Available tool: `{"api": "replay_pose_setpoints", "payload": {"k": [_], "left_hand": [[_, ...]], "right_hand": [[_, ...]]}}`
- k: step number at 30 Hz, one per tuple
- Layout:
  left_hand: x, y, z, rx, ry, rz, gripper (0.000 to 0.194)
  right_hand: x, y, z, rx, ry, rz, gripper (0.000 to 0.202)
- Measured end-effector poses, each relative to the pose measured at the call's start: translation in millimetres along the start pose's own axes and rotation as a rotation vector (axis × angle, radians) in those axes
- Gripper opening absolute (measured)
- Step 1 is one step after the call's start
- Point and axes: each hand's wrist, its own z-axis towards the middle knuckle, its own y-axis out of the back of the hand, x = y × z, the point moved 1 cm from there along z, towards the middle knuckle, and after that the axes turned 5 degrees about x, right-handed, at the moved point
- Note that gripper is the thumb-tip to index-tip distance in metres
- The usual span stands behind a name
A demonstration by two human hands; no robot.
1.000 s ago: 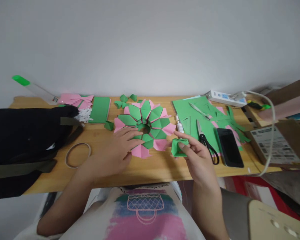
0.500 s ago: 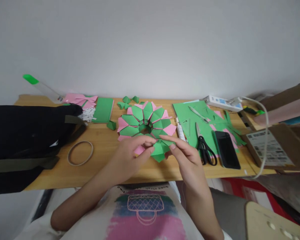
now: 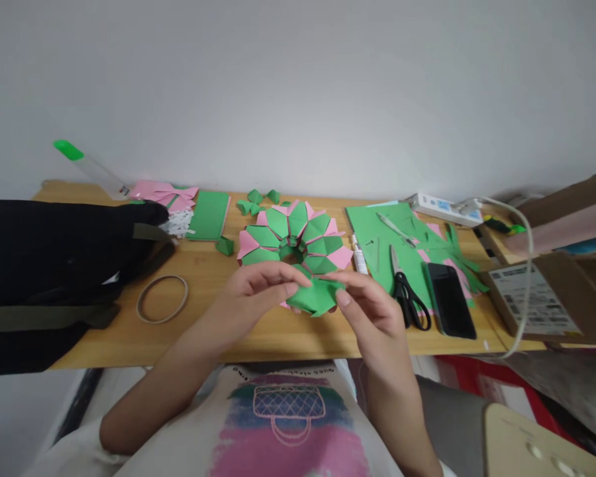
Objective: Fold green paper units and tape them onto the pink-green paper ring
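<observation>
A folded green paper piece (image 3: 315, 296) is held between my two hands above the front of the table. My left hand (image 3: 261, 288) pinches its left side with thumb and fingers. On the opposite side, my right hand (image 3: 370, 301) grips the right edge, thumb in front. Just behind lies a ring-shaped paper flower (image 3: 278, 222) of green and pink folded units with a hole in its middle. My hands and the held piece cover the ring's near part, so I cannot tell whether the two are joined.
Small green folded pieces (image 3: 225, 246) lie left of the ring. A tape roll (image 3: 161, 299) and a black bag (image 3: 54, 265) are farther left. On the right are a glue bottle (image 3: 359, 256), scissors (image 3: 408, 298), a phone (image 3: 450, 300), green sheets (image 3: 377, 232) and a power strip (image 3: 442, 208).
My left thumb has shifted up and left along the green piece, which now looks turned and more spread between my hands. The whole view has shifted slightly.
</observation>
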Motion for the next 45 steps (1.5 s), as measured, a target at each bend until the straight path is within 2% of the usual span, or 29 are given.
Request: {"api": "replay_pose_setpoints", "payload": {"k": [2,6,11,13,16,20,23,28,35,42,45], "left_hand": [[-0.4,0.0,-0.3,-0.012,0.033,-0.075,0.009],[-2.8,-0.9,-0.2,-0.042,0.083,-0.213,0.009],[-0.5,-0.3,0.9,-0.035,0.163,-0.340,0.012],[1.7,0.4,1.2,-0.022,0.179,-0.355,0.013],[3.3,0.4,1.4,-0.006,0.183,-0.370,0.012],[2.1,-1.3,1.4,0.035,0.145,-0.344,0.010],[1.3,-2.4,1.5,0.049,0.107,-0.295,0.017],[2.8,-3.3,1.9,0.046,0.098,-0.214,0.029],[10.2,-3.9,1.0,-0.033,0.094,-0.242,0.018],[13.9,-2.4,1.3,-0.024,0.067,-0.173,0.011],[13.1,-2.6,2.3,-0.084,0.054,-0.176,0.011]], "right_hand": [[-1.1,1.1,-0.4,0.008,-0.004,-0.009,0.020],[-4.6,2.1,0.2,0.058,0.010,0.038,0.038],[-4.0,-0.5,-0.4,0.017,0.165,-0.122,0.052],[-2.3,-0.7,-0.3,0.001,0.244,-0.257,0.051],[-0.8,1.2,0.9,0.016,0.295,-0.407,0.035],[-2.0,5.1,2.9,-0.023,0.264,-0.387,0.015],[-4.8,5.8,3.2,-0.039,0.221,-0.334,0.007],[-11.5,6.0,1.2,-0.054,0.072,-0.200,0.008],[-10.8,3.4,1.5,-0.051,-0.063,-0.003,0.011],[-7.8,1.7,1.5,-0.078,-0.095,0.057,0.009],[-7.9,0.9,1.2,-0.090,-0.073,0.074,0.005]]}}
